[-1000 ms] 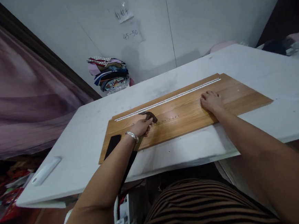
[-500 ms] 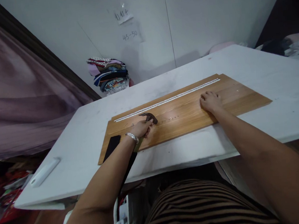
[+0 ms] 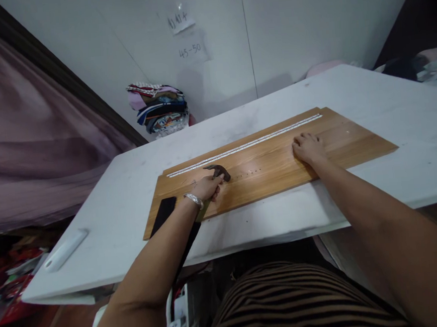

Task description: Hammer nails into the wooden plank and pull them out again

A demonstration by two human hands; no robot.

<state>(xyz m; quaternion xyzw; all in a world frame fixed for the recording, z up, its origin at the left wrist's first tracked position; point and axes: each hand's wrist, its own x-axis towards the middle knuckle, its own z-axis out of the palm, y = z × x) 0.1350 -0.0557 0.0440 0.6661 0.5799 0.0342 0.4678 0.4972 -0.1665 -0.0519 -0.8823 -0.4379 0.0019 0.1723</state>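
Note:
My left hand (image 3: 207, 187) is closed round a claw hammer (image 3: 221, 172), gripping it close under its dark metal head. The handle runs back beneath my wrist toward the front edge. Under the hammer lies a wooden board (image 3: 280, 179); whether the head touches it I cannot tell. Just right of the hammer, a row of small dark nails or holes (image 3: 249, 173) dots the wood. A few thin, nail-like pieces (image 3: 194, 182) lie left of the hammer. My right hand (image 3: 308, 147) rests on the board farther right, fingers bent and a little apart, with nothing visible in them.
Two thin white strips, like a ruler (image 3: 247, 145), lie along the board's far side. A black flat object (image 3: 163, 213) sits at its left end. The white table (image 3: 108, 207) also bears a white long-handled object (image 3: 66, 250). Folded cloths (image 3: 161, 107) are stacked by the wall.

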